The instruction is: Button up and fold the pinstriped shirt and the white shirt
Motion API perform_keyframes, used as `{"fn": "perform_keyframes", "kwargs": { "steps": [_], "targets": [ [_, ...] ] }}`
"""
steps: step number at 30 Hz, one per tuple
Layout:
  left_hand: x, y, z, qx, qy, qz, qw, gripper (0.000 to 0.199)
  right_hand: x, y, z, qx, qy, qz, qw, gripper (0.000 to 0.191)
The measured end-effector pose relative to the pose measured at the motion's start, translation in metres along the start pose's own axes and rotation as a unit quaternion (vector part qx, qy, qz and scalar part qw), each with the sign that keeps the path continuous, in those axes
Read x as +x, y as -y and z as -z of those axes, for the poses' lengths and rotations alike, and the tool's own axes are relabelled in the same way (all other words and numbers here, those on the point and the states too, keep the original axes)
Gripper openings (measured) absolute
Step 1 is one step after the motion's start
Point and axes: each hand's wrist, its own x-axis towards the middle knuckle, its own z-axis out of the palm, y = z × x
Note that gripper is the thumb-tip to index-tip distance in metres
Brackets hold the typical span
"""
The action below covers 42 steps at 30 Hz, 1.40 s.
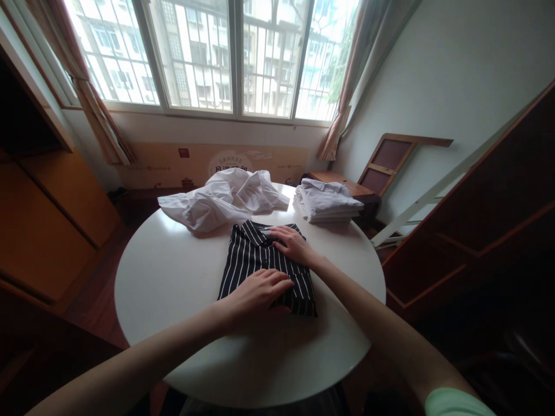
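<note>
A black shirt with white stripes [247, 260] lies folded into a rectangle on a round white table [169, 289], its collar toward the window. My left hand [260, 289] rests over the shirt's near part, with the fingers stretched to the right; its palm side is hidden. Across the far right part, close to the collar, lies my right hand [292, 244], fingers extended over the cloth. Neither hand appears to grasp the fabric.
Behind the shirt is a crumpled heap of white clothing [221, 199]. A stack of folded white shirts [327, 200] stands at the table's back right. Beyond it are a wooden chair [381, 164] and a white ladder-like frame [425, 202]. Barred windows line the back.
</note>
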Motion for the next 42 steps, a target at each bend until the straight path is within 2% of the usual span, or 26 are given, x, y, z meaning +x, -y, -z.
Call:
{"fn": "perform_keyframes", "kwargs": {
  "steps": [2, 4, 8, 10, 12, 14, 15, 19, 22, 25, 27, 30, 32, 33, 34, 35, 37, 39, 40, 42],
  "targets": [
    [-0.006, -0.003, 0.001, 0.01, 0.033, -0.021, 0.999, 0.047, -0.001, -0.001, 0.003, -0.025, 0.036, -0.015, 0.999, 0.026],
    [-0.014, 0.002, 0.008, 0.004, 0.052, -0.02, 0.998, 0.048, -0.006, 0.006, 0.011, -0.071, 0.056, -0.067, 0.994, 0.027],
    [-0.035, 0.021, 0.04, -0.021, 0.067, 0.021, 0.997, 0.03, -0.028, 0.03, 0.039, -0.137, 0.096, -0.194, 0.967, 0.051],
    [-0.045, 0.026, 0.053, -0.001, 0.033, 0.073, 0.997, 0.024, -0.042, 0.036, 0.053, -0.103, 0.111, -0.225, 0.963, 0.059],
    [-0.051, 0.024, 0.058, 0.029, -0.028, 0.115, 0.993, 0.024, -0.053, 0.036, 0.062, -0.052, 0.092, -0.247, 0.963, 0.061],
    [-0.051, 0.014, 0.052, 0.049, -0.066, 0.116, 0.99, 0.021, -0.061, 0.029, 0.067, -0.002, 0.041, -0.266, 0.963, 0.06],
    [-0.049, 0.006, 0.045, 0.053, -0.065, 0.099, 0.992, 0.028, -0.062, 0.024, 0.067, 0.025, 0.01, -0.273, 0.962, 0.059],
    [-0.026, -0.03, 0.006, 0.072, 0.001, 0.026, 0.997, 0.078, -0.06, 0.006, 0.056, 0.154, -0.1, -0.297, 0.937, 0.056],
    [-0.001, -0.048, -0.025, 0.079, 0.029, 0.015, 0.996, 0.087, -0.056, -0.002, 0.041, 0.198, -0.169, -0.309, 0.915, 0.051],
    [0.022, -0.055, -0.046, 0.078, 0.042, 0.041, 0.995, 0.084, -0.058, -0.009, 0.029, 0.232, -0.196, -0.332, 0.893, 0.046],
    [0.032, -0.053, -0.053, 0.073, 0.059, 0.08, 0.992, 0.078, -0.062, -0.015, 0.026, 0.261, -0.216, -0.349, 0.873, 0.043],
    [0.041, -0.045, -0.049, 0.013, 0.063, 0.13, 0.989, 0.055, -0.068, -0.02, 0.029, 0.312, -0.26, -0.378, 0.832, 0.04],
    [0.046, -0.037, -0.036, -0.112, 0.04, 0.164, 0.979, 0.041, -0.07, -0.021, 0.033, 0.343, -0.282, -0.388, 0.807, 0.038],
    [0.047, -0.032, -0.026, -0.202, 0.024, 0.188, 0.961, 0.037, -0.071, -0.021, 0.035, 0.356, -0.29, -0.389, 0.799, 0.038],
    [0.049, -0.026, -0.015, -0.3, 0.003, 0.221, 0.928, 0.037, -0.071, -0.02, 0.036, 0.365, -0.295, -0.386, 0.794, 0.037],
    [0.05, -0.02, -0.002, -0.395, -0.027, 0.262, 0.88, 0.037, -0.071, -0.019, 0.038, 0.37, -0.299, -0.381, 0.793, 0.037],
    [0.051, -0.008, 0.025, -0.558, -0.108, 0.31, 0.762, 0.036, -0.072, -0.018, 0.039, 0.376, -0.299, -0.37, 0.795, 0.036],
    [0.049, 0.004, 0.05, -0.655, -0.178, 0.328, 0.657, 0.033, -0.072, -0.016, 0.038, 0.374, -0.291, -0.359, 0.804, 0.034],
    [0.048, 0.009, 0.061, -0.683, -0.208, 0.324, 0.62, 0.03, -0.072, -0.016, 0.037, 0.372, -0.282, -0.353, 0.811, 0.032],
    [0.044, 0.017, 0.078, -0.712, -0.269, 0.301, 0.575, 0.024, -0.071, -0.015, 0.035, 0.364, -0.256, -0.343, 0.827, 0.03]
  ]
}}
